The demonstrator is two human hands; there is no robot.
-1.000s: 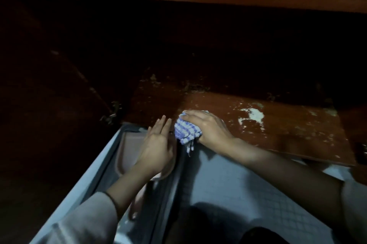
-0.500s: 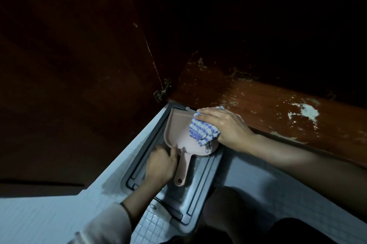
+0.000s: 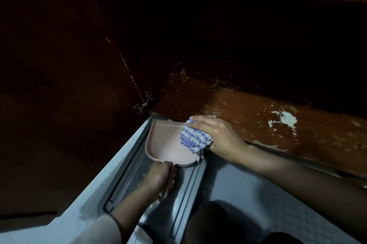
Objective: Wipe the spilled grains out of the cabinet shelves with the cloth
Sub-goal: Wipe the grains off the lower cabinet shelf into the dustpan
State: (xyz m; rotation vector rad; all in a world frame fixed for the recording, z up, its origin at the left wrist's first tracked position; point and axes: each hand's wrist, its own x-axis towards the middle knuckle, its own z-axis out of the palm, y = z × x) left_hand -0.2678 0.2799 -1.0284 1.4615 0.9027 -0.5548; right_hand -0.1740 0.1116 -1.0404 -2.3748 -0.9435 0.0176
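Scene: dim view down into a low wooden cabinet. A person crouches on a tiled floor [image 3: 238, 194] and holds a pink dustpan [image 3: 166, 142] with its mouth against the bottom shelf [image 3: 248, 108].
Risk, gap: if the dustpan's lip sits below or away from the shelf edge, swept grains would probably drop onto the floor under the dustpan.
Risk, missed grains: a pale patch of grains [image 3: 288, 119] lies on the shelf well to the right of the dustpan, with flecks scattered between. A short stroke would leave them, and a fast one could flick them past the dustpan's side.
Risk, cloth: wadded this tightly it offers a small face, so it may ride over grains or trap them in its folds.
Cloth [image 3: 193, 138]: blue-and-white check, bunched into a ball, with frayed threads hanging. It sits at the dustpan's right corner and spills off the shelf edge over the pan.
Right hand [image 3: 216, 134]: on top of the cloth, fingers laid across the wad and grasping it.
Left hand [image 3: 158, 176]: at the near end of the dustpan, fingers clenched round its handle.
Dustpan contents: too dim to tell.
Door [image 3: 59, 85]: open, dark, to the left of the dustpan.
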